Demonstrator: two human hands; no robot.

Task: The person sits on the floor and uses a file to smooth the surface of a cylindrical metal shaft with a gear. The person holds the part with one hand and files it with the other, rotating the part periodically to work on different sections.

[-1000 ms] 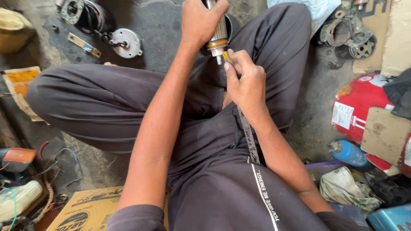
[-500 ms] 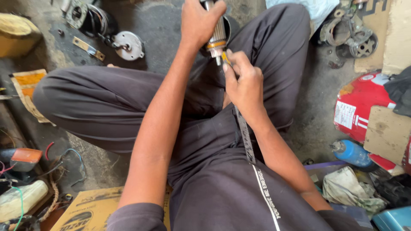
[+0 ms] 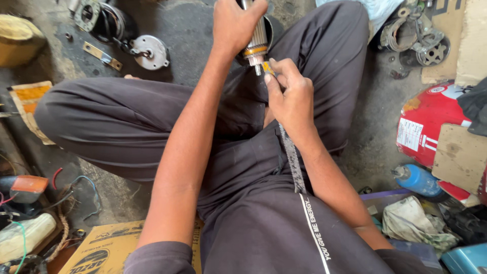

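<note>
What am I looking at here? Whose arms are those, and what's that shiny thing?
The camera sits on a person's head and looks down, so you see their own arms and crossed legs on a workshop floor. The left hand holds a metal motor part, ribbed and round with an orange band. The right hand presses a thin, long blade-like tool against its lower end. On the floor lie a round metal cover, a blue bottle and a red tank.

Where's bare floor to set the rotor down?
Bare concrete floor lies between the round end cover and the left hand, above the left knee. The right side is crowded: red cylinder, blue bottle, rags.
</note>
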